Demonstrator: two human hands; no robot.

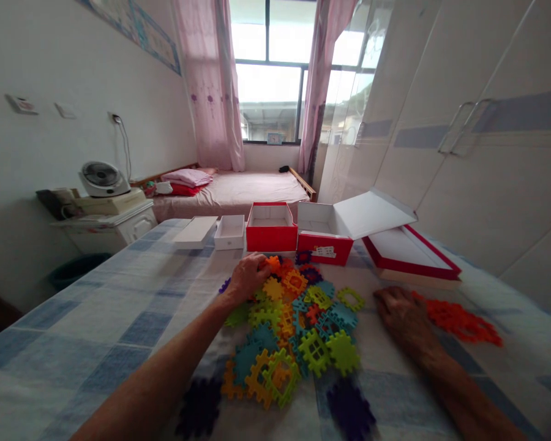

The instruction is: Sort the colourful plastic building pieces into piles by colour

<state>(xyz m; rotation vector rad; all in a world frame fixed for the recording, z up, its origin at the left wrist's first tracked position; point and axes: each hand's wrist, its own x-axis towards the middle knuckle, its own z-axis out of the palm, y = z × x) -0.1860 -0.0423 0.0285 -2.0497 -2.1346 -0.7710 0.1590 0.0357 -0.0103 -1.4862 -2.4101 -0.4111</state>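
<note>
My left hand (248, 278) reaches to the back of a heap of plastic interlocking tiles (298, 318) with notched edges, in green, teal, yellow, orange and purple. Its fingers are closed on an orange interlocking tile (272, 264) at the heap's far edge. To the right of the heap, my right hand (401, 312) rests palm down on the tablecloth, its fingers loosely extended and nothing visible in them. Just beside it lies a group of red-orange tiles (463, 320). Two dark purple tiles, one at left (198, 405) and one at right (350, 409), lie nearest to me.
Behind the heap stand a white lid (195, 233), a small white box (229, 233), a red box (272, 237), and another red box (326, 250) with a raised white flap. A red-rimmed tray (411, 254) sits at right. Beyond the table is a bed (252, 187).
</note>
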